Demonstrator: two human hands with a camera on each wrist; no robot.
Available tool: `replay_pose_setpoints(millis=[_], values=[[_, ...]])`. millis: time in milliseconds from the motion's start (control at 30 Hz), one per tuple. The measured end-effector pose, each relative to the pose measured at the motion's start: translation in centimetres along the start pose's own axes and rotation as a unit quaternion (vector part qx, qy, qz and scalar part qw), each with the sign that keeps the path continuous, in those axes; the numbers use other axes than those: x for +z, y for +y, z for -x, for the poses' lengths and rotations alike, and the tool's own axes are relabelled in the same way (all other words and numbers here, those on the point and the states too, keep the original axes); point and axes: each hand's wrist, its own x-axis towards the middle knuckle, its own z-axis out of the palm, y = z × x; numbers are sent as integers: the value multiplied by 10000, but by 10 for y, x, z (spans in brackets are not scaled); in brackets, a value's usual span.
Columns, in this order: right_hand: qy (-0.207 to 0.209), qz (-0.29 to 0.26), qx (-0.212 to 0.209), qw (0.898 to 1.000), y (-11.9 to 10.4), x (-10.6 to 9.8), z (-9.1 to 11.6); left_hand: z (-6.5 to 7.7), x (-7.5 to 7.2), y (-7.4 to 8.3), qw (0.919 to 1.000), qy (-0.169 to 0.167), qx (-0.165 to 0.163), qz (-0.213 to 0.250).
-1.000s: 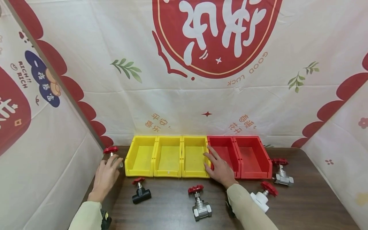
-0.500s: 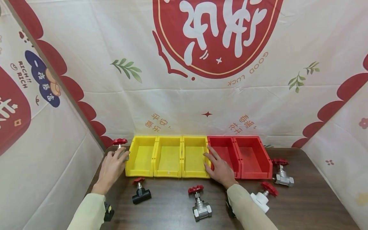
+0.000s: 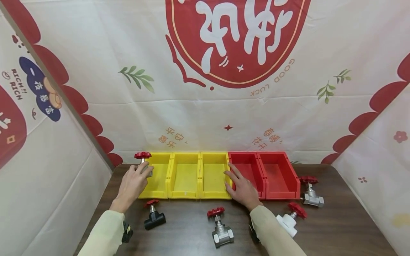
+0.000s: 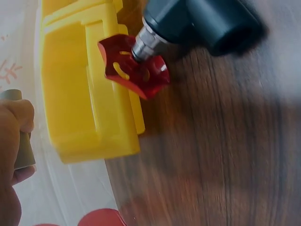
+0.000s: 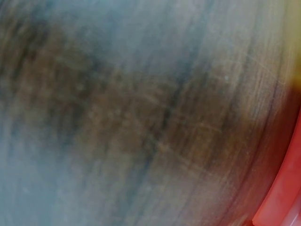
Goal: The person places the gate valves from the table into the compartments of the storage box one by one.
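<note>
My left hand (image 3: 132,183) has its fingers curled round the body of a grey valve (image 4: 25,151), red handwheel (image 3: 142,155) uppermost, over the left side of the leftmost yellow bin (image 3: 153,195); I cannot tell whether it touches the rim. I judge I grip it low because the pipe body gives a firmer hold than the wheel. My right hand (image 3: 244,188) is loosely spread where yellow meets red, grasping nothing, perhaps there to steady the row. The bins stand side by side at the far edge of the desk (image 3: 182,234), probably so their low fronts face me.

Counting: three yellow bins (image 3: 184,195), two red bins (image 3: 282,195) and five valves, one held. The other four lie apart: a black valve (image 3: 154,218) towards the left edge, a metal valve (image 3: 222,234) nearer me, a white valve (image 3: 287,223) and a second metal valve (image 3: 311,196) towards the right edge.
</note>
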Motion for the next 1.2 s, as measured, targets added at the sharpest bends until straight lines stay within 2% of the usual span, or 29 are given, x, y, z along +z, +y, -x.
replay_pose_setpoints(millis=[367, 667, 1000, 1200], values=[[15, 4, 15, 10000, 1, 4, 2, -9, 10, 13, 9997, -40, 249, -39], [-24, -22, -15, 10000, 0, 2, 0, -10, 24, 20, 9995, -131, 270, 128], [49, 52, 123, 9999, -1, 2, 1, -5, 38, 25, 9987, -426, 72, 257], [-7, 6, 0, 10000, 0, 1, 0, -4, 43, 24, 9977, -597, -20, 325]])
